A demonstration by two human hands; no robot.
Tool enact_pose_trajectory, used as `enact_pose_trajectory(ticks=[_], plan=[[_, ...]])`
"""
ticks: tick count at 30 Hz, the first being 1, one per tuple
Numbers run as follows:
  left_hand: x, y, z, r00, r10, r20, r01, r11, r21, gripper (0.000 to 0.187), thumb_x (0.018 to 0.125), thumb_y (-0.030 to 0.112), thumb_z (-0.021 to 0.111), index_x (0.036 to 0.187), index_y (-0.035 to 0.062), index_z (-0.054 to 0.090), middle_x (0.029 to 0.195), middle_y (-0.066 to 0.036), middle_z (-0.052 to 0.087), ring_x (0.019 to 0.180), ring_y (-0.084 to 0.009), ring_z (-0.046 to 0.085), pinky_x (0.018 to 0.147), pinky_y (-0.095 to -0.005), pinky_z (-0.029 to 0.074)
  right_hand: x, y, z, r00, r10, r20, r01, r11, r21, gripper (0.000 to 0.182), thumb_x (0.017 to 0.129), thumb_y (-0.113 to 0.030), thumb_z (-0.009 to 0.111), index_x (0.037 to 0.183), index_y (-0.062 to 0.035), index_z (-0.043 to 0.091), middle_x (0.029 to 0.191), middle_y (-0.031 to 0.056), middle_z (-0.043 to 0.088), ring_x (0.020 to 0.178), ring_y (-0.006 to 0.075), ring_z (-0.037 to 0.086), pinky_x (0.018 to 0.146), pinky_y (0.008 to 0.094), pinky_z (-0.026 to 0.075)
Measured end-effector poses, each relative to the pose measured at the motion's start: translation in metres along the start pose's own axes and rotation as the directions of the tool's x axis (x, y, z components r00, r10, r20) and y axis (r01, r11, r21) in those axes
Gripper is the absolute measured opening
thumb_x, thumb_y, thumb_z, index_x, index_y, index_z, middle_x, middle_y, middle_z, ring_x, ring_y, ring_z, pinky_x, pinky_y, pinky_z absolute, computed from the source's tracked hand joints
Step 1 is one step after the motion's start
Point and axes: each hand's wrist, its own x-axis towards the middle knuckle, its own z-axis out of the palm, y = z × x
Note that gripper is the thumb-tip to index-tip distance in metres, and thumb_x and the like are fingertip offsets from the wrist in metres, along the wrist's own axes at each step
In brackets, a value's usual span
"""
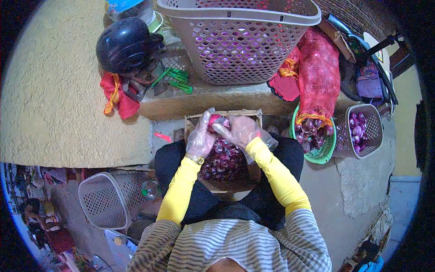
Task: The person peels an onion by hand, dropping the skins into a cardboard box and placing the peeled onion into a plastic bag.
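Between my knees stands a cardboard box (199, 187), with a heap of dark red-purple onion skins (222, 161) inside. Above its far half, my left hand (200, 138), in a clear plastic glove, is closed around a bright red onion (214, 120). My right hand (244, 130), gloved too, meets it from the other side, its thumb and fingers pressed together at the onion. Something small and pale shows at those fingertips, but I cannot make out what it is. Both palms and the undersides of the fingers are hidden.
A tall perforated basket (235, 50) stands on the ledge ahead. To the right are a red mesh sack (319, 72), a green basket of onions (322, 154) and a grey basket of purple onions (378, 136). Another grey basket (106, 199) lies left; a black helmet (122, 45) sits ahead left.
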Motion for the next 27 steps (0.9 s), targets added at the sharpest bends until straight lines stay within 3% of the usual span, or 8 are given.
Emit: enact_pose_trajectory(ticks=[5, 10, 12, 17, 20, 21, 23, 27], plan=[[0.001, 0.002, -0.002, 0.998, 0.037, -0.046, -0.036, 0.999, 0.033, 0.045, 0.103, 0.037, 0.054, 0.136, 0.0059, 0.051, 0.117, -0.012, 0.059, 0.107, -0.0239, 0.060, 0.097, -0.0439, 0.053, 0.000, -0.008, -0.011, 0.989, -0.052, 0.138, 0.072, 0.988, -0.139, 0.071, 0.089, -0.074, 0.047, 0.089, -0.0065, 0.071, 0.075, 0.0225, 0.068, 0.071, 0.0396, 0.069, 0.069, 0.0512, 0.053], [-0.004, 0.013, 0.003, 0.998, 0.025, -0.056, -0.019, 0.995, 0.100, 0.048, 0.101, 0.040, 0.057, 0.135, 0.0070, 0.051, 0.117, -0.011, 0.058, 0.107, -0.0226, 0.059, 0.094, -0.0427, 0.054, -0.003, -0.011, -0.019, 0.962, -0.145, 0.230, 0.186, 0.968, -0.168, 0.068, 0.090, -0.073, 0.045, 0.088, -0.0103, 0.072, 0.076, 0.0193, 0.069, 0.072, 0.0378, 0.069, 0.069, 0.0511, 0.054], [0.000, 0.011, 0.001, 0.988, 0.097, -0.120, -0.085, 0.991, 0.100, 0.050, 0.100, 0.042, 0.058, 0.135, 0.0072, 0.052, 0.118, -0.010, 0.059, 0.107, -0.0221, 0.059, 0.093, -0.0427, 0.054, -0.004, -0.013, -0.023, 0.957, -0.152, 0.247, 0.196, 0.967, -0.164, 0.066, 0.091, -0.071, 0.044, 0.088, -0.0118, 0.073, 0.077, 0.0169, 0.069, 0.074, 0.0370, 0.069, 0.071, 0.0511, 0.054], [0.005, 0.012, -0.007, 0.992, 0.102, -0.070, -0.100, 0.995, 0.029, 0.048, 0.101, 0.039, 0.058, 0.135, 0.0058, 0.052, 0.119, -0.010, 0.060, 0.107, -0.0228, 0.060, 0.093, -0.0419, 0.054, 0.000, 0.005, 0.001, 0.994, -0.056, 0.092, 0.059, 0.998, -0.027, 0.064, 0.090, -0.070, 0.046, 0.094, -0.0120, 0.072, 0.082, 0.0197, 0.070, 0.080, 0.0377, 0.069, 0.074, 0.0520, 0.053], [0.006, 0.011, -0.005, 0.992, 0.104, -0.075, -0.104, 0.995, -0.006, 0.047, 0.102, 0.037, 0.057, 0.135, 0.0047, 0.053, 0.119, -0.010, 0.061, 0.106, -0.0231, 0.061, 0.094, -0.0405, 0.053, 0.000, 0.004, -0.007, 0.986, -0.135, 0.098, 0.129, 0.989, 0.066, 0.069, 0.086, -0.075, 0.049, 0.094, -0.0097, 0.072, 0.085, 0.0223, 0.070, 0.081, 0.0397, 0.069, 0.075, 0.0524, 0.053], [0.006, 0.012, -0.005, 0.995, 0.070, -0.069, -0.073, 0.997, -0.036, 0.046, 0.102, 0.037, 0.056, 0.135, 0.0043, 0.053, 0.120, -0.011, 0.061, 0.106, -0.0231, 0.061, 0.095, -0.0398, 0.053, 0.000, -0.001, -0.014, 0.986, -0.135, 0.098, 0.129, 0.989, 0.066, 0.069, 0.086, -0.075, 0.049, 0.094, -0.0097, 0.072, 0.085, 0.0223, 0.070, 0.081, 0.0397, 0.069, 0.075, 0.0524, 0.053], [0.001, 0.015, 0.001, 0.996, 0.057, -0.069, -0.057, 0.998, 0.010, 0.046, 0.103, 0.037, 0.056, 0.136, 0.0041, 0.052, 0.121, -0.011, 0.061, 0.107, -0.0230, 0.061, 0.096, -0.0394, 0.052, 0.002, -0.011, -0.027, 0.960, 0.030, 0.279, 0.005, 0.993, -0.122, 0.074, 0.080, -0.079, 0.055, 0.094, -0.0083, 0.072, 0.085, 0.0222, 0.071, 0.081, 0.0401, 0.069, 0.075, 0.0515, 0.053], [0.001, 0.014, 0.001, 1.000, -0.006, -0.012, 0.006, 1.000, 0.031, 0.046, 0.104, 0.036, 0.054, 0.137, 0.0036, 0.052, 0.127, -0.012, 0.059, 0.113, -0.0229, 0.059, 0.101, -0.0397, 0.049, 0.003, -0.004, -0.022, 0.988, 0.053, 0.142, -0.054, 0.999, 0.001, 0.078, 0.071, -0.083, 0.062, 0.092, -0.0085, 0.072, 0.084, 0.0201, 0.071, 0.081, 0.0390, 0.070, 0.075, 0.0498, 0.054]])
